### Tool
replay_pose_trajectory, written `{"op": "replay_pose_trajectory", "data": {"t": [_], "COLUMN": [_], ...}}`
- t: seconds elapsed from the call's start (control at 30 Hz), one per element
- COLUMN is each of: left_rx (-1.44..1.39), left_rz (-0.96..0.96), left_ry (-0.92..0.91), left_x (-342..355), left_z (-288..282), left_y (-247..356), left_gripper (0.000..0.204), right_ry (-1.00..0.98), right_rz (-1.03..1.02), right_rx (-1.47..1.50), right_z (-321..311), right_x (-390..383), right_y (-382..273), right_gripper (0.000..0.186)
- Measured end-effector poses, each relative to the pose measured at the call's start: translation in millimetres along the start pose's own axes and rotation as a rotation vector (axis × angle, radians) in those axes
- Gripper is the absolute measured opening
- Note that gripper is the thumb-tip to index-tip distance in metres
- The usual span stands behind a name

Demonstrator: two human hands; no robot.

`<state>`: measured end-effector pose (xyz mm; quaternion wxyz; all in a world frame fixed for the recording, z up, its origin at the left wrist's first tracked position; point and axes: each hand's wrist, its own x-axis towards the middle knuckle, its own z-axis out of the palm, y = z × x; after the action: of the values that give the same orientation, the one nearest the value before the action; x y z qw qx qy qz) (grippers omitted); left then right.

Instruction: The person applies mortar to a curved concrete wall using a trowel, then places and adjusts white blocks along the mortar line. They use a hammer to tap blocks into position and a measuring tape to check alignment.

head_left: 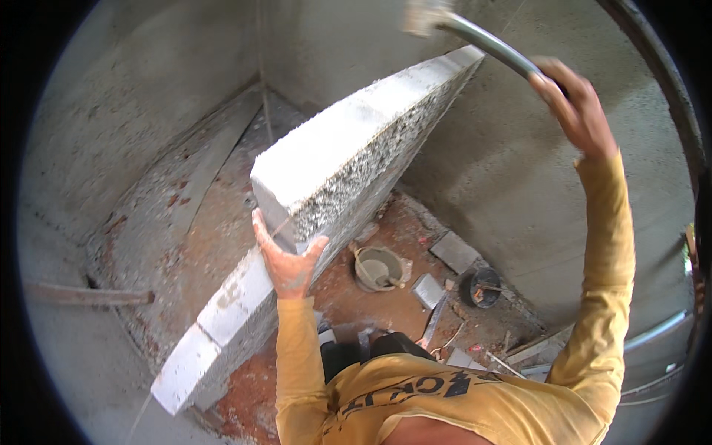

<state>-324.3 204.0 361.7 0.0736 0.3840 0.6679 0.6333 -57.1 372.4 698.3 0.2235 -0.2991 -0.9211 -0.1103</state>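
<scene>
My right hand (pixel 575 104) is wrapped round the handle of a hammer (pixel 493 48), raised at the upper right. Its pale head is blurred by motion and hangs above the far end of a block wall. My left hand (pixel 289 259) is spread against the near end of the wall's raised top course, a white concrete block (pixel 326 152). The thumb is on the right side and the fingers reach up the left. Below that hand, the lower course of white blocks (pixel 237 297) steps down toward the lower left. Rough mortar coats the right side of the top course.
Grey plastered walls (pixel 526 170) enclose the space. On the reddish floor right of the block wall are a mortar bucket (pixel 377 268), a small black bucket (pixel 482 288) and loose grey blocks (pixel 455 252). A wooden strip (pixel 93 295) juts out at the left.
</scene>
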Motion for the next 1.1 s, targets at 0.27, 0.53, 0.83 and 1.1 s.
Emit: {"op": "replay_pose_trajectory", "data": {"t": [0.27, 0.53, 0.83, 1.1], "left_rx": [-0.01, 0.08, 0.099, 0.086], "left_rz": [0.09, 0.136, 0.194, 0.161], "left_ry": [0.044, 0.067, 0.095, 0.096], "left_x": [9.3, 8.9, 12.9, 13.0], "left_z": [9.4, 12.6, 12.7, 15.0], "left_y": [-8.4, -21.8, -24.8, -26.8], "left_gripper": [0.115, 0.109, 0.107, 0.106], "right_ry": [-0.639, -1.036, -1.284, -0.817], "right_rz": [-0.313, -0.371, -0.282, -1.301], "right_rx": [-0.17, -0.577, -0.724, -0.794], "right_z": [49.2, 166.3, 204.6, 224.2], "right_x": [185.7, 220.8, 218.5, 239.3], "right_y": [-123.7, -181.9, -207.0, -180.7], "right_gripper": [0.032, 0.029, 0.025, 0.021]}}
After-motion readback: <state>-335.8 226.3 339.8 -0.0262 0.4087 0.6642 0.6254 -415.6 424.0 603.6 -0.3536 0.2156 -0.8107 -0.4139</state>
